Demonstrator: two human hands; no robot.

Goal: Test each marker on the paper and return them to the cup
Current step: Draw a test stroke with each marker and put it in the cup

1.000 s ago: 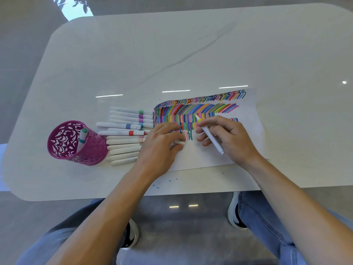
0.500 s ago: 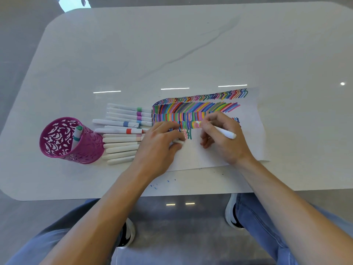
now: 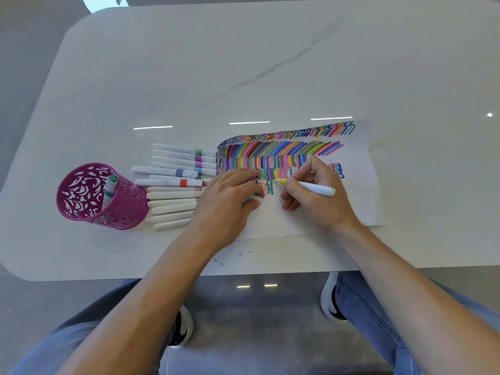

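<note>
White marble table (image 3: 243, 63); sneakers (image 3: 328, 299) on grey floor (image 3: 243, 320).

A white marker with a yellow tip (image 3: 307, 186) lies nearly level, uncapped, its tip touching the paper (image 3: 359, 201) just right of a green squiggle, and the sheet is white, flat on the table, with its upper left filled by rows of many-coloured strokes. A row of white capped markers (image 3: 173, 185) with coloured bands lies side by side just left of the paper. The magenta cut-out cup (image 3: 121, 204) stands beside them, tilted in this view, with one green-capped marker (image 3: 109, 189) leaning inside.
</note>
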